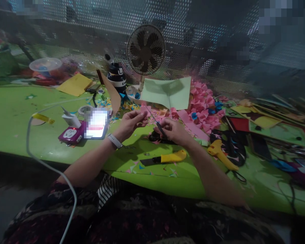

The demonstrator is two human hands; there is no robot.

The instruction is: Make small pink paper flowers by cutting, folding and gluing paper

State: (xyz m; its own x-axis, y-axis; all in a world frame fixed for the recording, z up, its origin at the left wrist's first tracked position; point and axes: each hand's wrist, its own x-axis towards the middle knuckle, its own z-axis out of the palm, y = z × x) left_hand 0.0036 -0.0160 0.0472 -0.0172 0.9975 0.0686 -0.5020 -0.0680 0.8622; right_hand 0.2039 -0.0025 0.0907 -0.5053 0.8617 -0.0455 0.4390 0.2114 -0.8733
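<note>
My left hand [133, 122] pinches a small piece of pink paper [143, 109] above the green table. Just to its right, my right hand [171, 129] is closed round the dark handle of a thin pointed tool [159, 126], whose tip reaches up and left to the pink piece. Whether the tip touches the paper is too small to tell. Pink paper pieces [203, 108] are heaped behind and to the right of my hands. A yellow box cutter [173, 157] lies on the table in front of them.
A lit phone [97, 123] and a purple power socket [70, 135] with a cable lie at the left. Behind stand a fan [146, 49], a dark bottle [117, 79] and a pale green sheet [178, 93]. A yellow glue gun [222, 154] lies at the right.
</note>
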